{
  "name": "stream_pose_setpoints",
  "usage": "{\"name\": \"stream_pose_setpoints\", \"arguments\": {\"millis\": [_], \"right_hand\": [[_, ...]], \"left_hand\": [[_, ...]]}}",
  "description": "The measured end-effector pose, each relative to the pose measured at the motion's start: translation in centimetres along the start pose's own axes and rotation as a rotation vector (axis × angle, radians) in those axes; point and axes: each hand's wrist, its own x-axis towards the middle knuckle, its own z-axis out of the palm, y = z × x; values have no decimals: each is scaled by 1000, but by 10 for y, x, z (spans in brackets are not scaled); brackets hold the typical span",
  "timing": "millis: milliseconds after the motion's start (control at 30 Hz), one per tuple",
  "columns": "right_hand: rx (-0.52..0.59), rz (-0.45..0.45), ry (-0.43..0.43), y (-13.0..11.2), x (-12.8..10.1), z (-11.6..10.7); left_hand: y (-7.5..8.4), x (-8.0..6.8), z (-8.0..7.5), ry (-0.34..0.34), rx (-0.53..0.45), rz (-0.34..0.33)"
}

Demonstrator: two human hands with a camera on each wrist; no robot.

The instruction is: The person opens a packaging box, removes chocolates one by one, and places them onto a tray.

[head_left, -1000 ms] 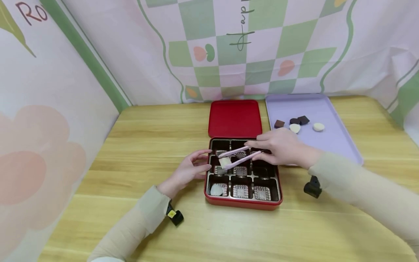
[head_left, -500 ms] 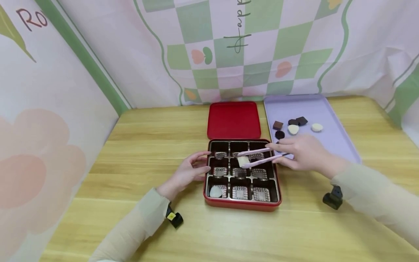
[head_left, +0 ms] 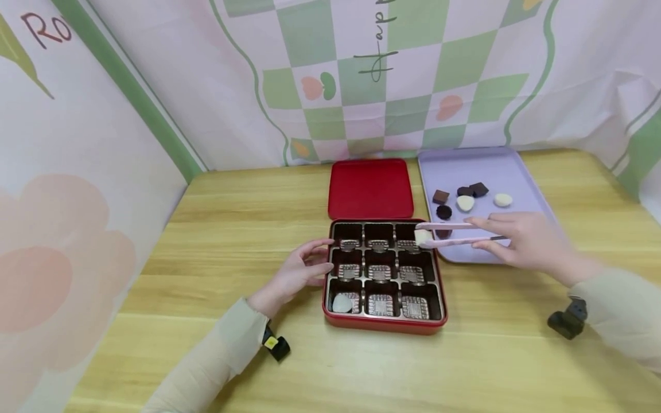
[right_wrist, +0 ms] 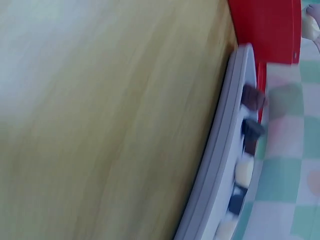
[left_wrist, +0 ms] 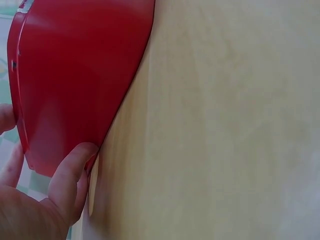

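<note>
My right hand (head_left: 532, 241) pinches pale pink tongs (head_left: 446, 226). A whitish, blocky chocolate (head_left: 421, 237) sits between the tong tips, over the far right corner of the red tin (head_left: 384, 324). Inside this tin a dark insert is split into several compartments; a white rounded chocolate (head_left: 341, 303) lies in the near left one. My left hand (head_left: 296, 267) rests against the tin's left side. In the left wrist view its thumb (left_wrist: 72, 165) touches the red wall (left_wrist: 85, 75), with fingers by the rim.
Behind the tin lies its red lid (head_left: 370, 188). To the right, a lilac tray (head_left: 521, 189) bears several dark and white chocolates, among them a brown square one (head_left: 440, 197) and a white one (head_left: 502, 199). A patterned cloth hangs behind the table.
My right hand has moved right with the tongs and the whitish chocolate, from the tin's middle left compartment to its far right corner. My left hand stays at the tin.
</note>
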Motion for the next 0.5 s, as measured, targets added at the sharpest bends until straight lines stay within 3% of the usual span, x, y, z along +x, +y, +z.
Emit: {"name": "stream_pose_setpoints", "arguments": {"millis": [267,500], "right_hand": [[-42,122,-27,17,-16,-17],[-128,149,-34,34,-31,-24]], "left_hand": [[0,0,1,0,5,19],[0,0,1,-5,5,13]]}}
